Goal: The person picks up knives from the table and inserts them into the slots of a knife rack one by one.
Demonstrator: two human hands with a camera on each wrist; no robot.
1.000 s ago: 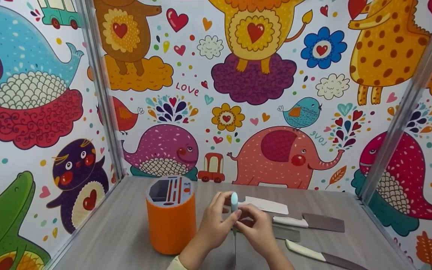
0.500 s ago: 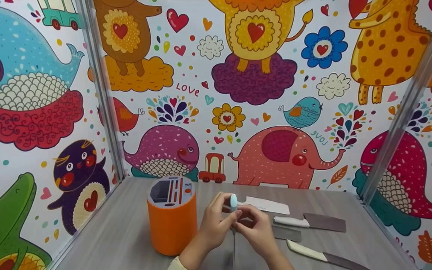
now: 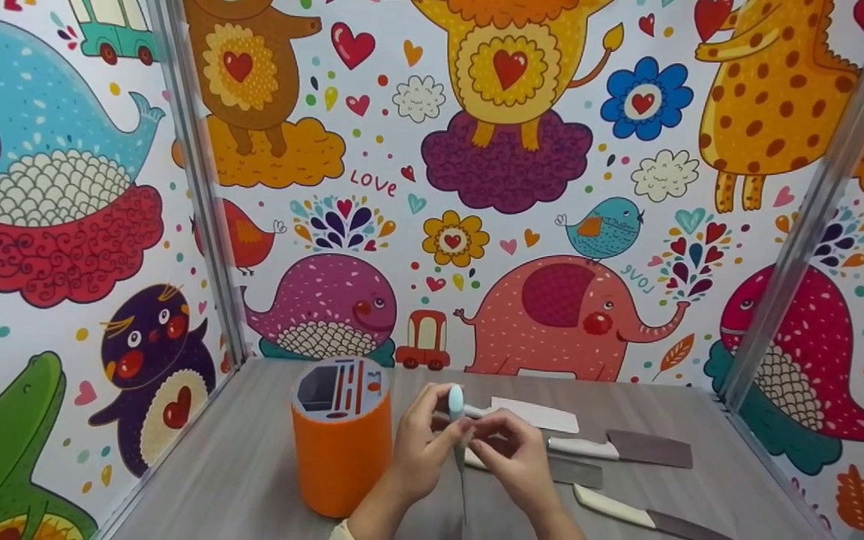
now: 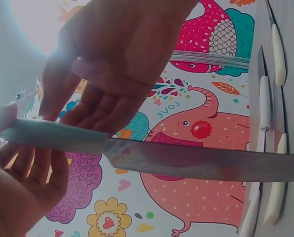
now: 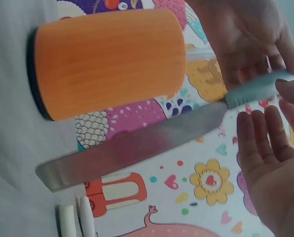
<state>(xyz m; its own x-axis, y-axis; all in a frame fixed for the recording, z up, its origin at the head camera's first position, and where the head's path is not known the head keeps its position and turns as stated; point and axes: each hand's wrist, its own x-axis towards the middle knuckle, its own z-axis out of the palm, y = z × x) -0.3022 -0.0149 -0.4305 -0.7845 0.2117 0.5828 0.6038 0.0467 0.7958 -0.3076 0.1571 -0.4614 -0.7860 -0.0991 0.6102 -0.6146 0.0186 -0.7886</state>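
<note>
My left hand (image 3: 424,435) holds a knife by its pale blue handle (image 3: 456,403), thumb and fingers on either side. The knife stands upright with its broad blade (image 5: 137,143) pointing down. My right hand (image 3: 511,454) is just right of the handle, its fingers relaxed and its fingertips close to the left thumb. In the right wrist view the right thumb overlaps the handle end, while the other fingers are spread below it. Left of both hands stands an orange knife block (image 3: 342,457) with a grey slotted top.
On the table (image 3: 229,465) right of the hands lie a white-handled cleaver (image 3: 653,448), a cream-handled knife (image 3: 612,505), a white-bladed knife (image 3: 537,415) and a grey blade (image 3: 578,472) partly behind the right hand. Walls with cartoon animals enclose the table at the back and sides.
The knife and left hand have shifted slightly left, toward the orange block, and the handle has come away from the right fingertips. The other knives lie as before.
</note>
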